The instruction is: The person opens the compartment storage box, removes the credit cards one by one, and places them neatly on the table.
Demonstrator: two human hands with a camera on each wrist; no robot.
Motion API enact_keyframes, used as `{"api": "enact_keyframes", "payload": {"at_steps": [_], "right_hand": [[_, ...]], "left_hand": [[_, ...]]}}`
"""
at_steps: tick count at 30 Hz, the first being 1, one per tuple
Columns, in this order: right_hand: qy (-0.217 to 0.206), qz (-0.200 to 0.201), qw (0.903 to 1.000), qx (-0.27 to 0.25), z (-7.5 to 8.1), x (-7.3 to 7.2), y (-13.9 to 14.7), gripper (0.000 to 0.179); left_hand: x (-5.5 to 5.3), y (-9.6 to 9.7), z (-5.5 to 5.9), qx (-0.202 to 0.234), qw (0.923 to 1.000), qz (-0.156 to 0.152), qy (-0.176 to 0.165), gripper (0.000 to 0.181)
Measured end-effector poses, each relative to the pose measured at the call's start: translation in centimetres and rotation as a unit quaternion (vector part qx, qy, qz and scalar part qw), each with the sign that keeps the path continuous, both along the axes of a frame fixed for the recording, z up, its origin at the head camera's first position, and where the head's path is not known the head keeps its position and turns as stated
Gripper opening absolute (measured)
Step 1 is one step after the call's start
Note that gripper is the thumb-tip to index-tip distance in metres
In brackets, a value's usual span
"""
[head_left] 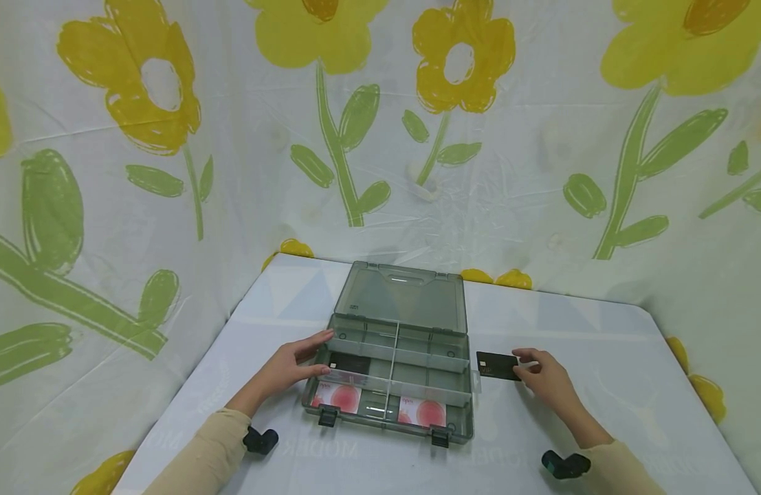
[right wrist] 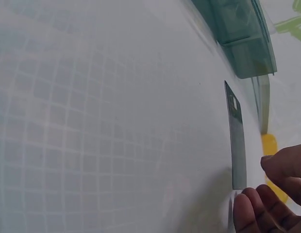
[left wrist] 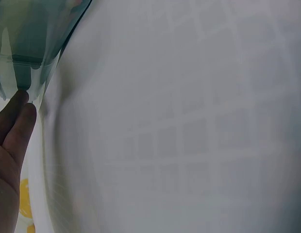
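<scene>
A grey translucent compartment box [head_left: 392,381] stands on the table, its lid [head_left: 405,295] laid back. My left hand [head_left: 287,361] touches its left side with extended fingers; two fingertips meet the wall in the left wrist view. A black card [head_left: 349,363] lies in the middle-left compartment. Two pink-and-white cards, the left one [head_left: 337,397] and the right one [head_left: 422,412], lie in the front row. Right of the box is another black card [head_left: 496,366], marked VIP. My right hand [head_left: 544,378] is at its right end, thumb and fingers apart in the right wrist view.
The white table [head_left: 603,385] has faint printed patterns. A flowered curtain [head_left: 510,172] rises behind it and along both sides. Two black latches, the left one [head_left: 328,415] and the right one [head_left: 440,437], stick out from the box's front. A black device is on each wrist.
</scene>
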State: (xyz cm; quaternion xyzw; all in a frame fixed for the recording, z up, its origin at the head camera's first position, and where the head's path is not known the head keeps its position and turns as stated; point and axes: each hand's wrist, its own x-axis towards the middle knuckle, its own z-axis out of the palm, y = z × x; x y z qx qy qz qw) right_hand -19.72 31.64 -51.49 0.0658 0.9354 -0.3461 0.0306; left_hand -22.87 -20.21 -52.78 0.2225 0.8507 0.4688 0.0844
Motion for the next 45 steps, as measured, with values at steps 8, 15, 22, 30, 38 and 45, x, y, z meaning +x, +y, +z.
{"api": "enact_keyframes", "payload": {"at_steps": [8,15,22,30,38,45], "right_hand": [[0.006,0.006,1.0,-0.001,0.7,0.4,-0.3,0.039],[0.02,0.028,0.9994,0.002,1.4,1.1,-0.6,0.038],[0.031,0.052,0.9982,0.002,2.6,1.6,-1.4,0.036],[0.035,0.078,0.9962,-0.014,3.7,2.2,-2.6,0.035],[0.032,0.097,0.9943,-0.03,4.6,2.6,-3.8,0.034],[0.039,0.118,0.9908,-0.053,5.3,3.1,-4.7,0.033]], "left_hand": [[-0.1,0.0,-0.1,0.0,1.0,-0.002,0.002,0.076],[0.0,0.0,0.0,-0.004,1.0,-0.004,0.007,0.076],[-0.1,0.0,0.0,-0.002,1.0,-0.004,0.006,0.076],[-0.2,0.1,-0.2,-0.002,0.9999,-0.002,0.015,0.075],[-0.2,0.0,-0.3,-0.008,0.9999,-0.001,0.012,0.074],[-0.2,-0.1,-0.3,-0.003,1.0,-0.002,0.008,0.076]]}}
